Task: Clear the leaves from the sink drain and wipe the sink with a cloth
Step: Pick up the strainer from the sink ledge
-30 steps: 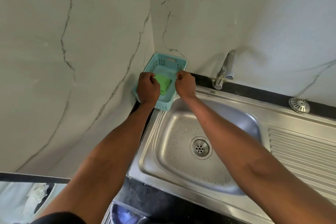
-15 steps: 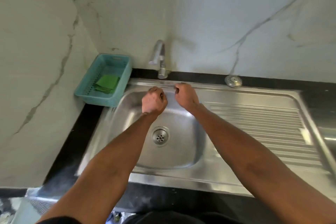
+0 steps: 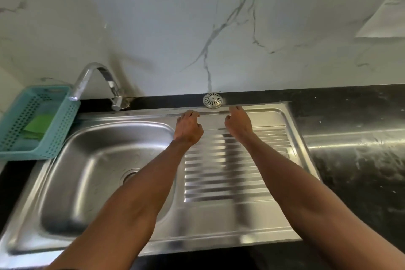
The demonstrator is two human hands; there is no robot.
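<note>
Sink [image 3: 105, 138] bare, no leaves visible. Both hands off basket [image 3: 37, 120] now, empty — left hand [image 3: 189, 128], right hand [image 3: 237, 125] loosely curled, reaching strainer cap [image 3: 212, 100].

White marble-look wall [image 3: 166, 28] with grey veins rises behind a black, glossy worktop [image 3: 350, 160]. Light glares off the worktop at right. A teal perforated basket [image 3: 54, 120] sits at left.
</note>
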